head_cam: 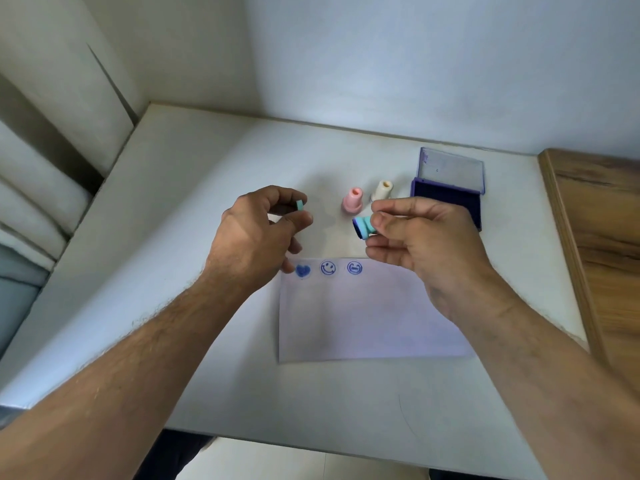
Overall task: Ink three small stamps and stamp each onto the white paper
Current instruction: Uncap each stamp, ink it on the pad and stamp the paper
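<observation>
Right hand (415, 244) pinching teal stamp (363, 228), left hand (256, 233) pinching cap (300, 205), stamped paper (367, 317)

White table (207, 237); wooden board (602, 237) along right edge; walls behind.

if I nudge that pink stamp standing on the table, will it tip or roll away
The pink stamp stands upright on a wider base, so a light nudge probably slides it. Pushed near its narrow top, it may tip, then likely roll in a curve. It looks light.
</observation>
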Demonstrator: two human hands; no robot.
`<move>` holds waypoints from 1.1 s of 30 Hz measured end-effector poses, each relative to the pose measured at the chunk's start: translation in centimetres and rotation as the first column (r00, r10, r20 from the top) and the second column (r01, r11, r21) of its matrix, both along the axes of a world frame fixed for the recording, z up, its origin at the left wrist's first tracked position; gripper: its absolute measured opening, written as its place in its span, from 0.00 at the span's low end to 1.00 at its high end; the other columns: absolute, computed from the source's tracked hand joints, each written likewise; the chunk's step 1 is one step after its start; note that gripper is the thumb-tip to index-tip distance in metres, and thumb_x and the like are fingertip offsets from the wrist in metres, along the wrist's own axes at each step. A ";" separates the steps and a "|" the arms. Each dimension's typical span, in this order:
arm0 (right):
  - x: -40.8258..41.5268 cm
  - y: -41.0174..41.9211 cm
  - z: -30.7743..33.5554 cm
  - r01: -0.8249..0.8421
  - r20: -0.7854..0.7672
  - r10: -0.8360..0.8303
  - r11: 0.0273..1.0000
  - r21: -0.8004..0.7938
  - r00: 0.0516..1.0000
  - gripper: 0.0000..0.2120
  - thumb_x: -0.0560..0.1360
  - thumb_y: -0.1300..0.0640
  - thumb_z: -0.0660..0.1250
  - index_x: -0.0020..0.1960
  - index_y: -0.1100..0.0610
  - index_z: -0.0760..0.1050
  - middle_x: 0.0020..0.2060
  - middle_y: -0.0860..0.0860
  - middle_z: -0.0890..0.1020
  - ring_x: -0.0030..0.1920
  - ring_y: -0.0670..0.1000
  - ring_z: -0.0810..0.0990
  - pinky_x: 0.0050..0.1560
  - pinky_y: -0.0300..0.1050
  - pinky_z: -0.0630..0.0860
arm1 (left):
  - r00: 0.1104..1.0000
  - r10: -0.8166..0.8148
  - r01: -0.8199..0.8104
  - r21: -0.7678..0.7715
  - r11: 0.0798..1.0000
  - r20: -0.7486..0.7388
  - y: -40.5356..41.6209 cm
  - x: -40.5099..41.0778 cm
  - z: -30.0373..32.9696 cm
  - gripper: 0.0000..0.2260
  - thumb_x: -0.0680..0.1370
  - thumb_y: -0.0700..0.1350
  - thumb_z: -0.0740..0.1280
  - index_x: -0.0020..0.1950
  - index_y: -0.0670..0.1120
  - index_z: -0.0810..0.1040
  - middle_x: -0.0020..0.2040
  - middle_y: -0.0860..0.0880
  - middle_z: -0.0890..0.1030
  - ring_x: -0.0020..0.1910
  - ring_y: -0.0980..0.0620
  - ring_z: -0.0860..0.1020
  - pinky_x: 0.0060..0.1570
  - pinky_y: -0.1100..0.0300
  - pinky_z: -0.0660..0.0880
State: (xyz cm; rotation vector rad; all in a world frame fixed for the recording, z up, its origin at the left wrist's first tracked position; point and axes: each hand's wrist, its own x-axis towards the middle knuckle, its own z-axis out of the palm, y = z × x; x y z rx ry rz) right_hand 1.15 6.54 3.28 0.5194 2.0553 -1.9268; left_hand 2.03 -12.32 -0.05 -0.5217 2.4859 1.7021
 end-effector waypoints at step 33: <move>0.5 -0.8 -1.8 -0.060 -0.168 0.033 0.985 -0.163 0.985 0.13 0.71 0.73 0.69 0.51 0.61 0.83 0.52 0.54 0.86 0.51 0.53 0.86 0.49 0.47 0.83 | 0.985 -0.138 0.165 0.311 0.936 -0.106 0.8 0.5 1.7 0.14 0.63 0.43 0.77 0.47 0.46 0.85 0.40 0.50 0.88 0.40 0.55 0.86 0.42 0.63 0.81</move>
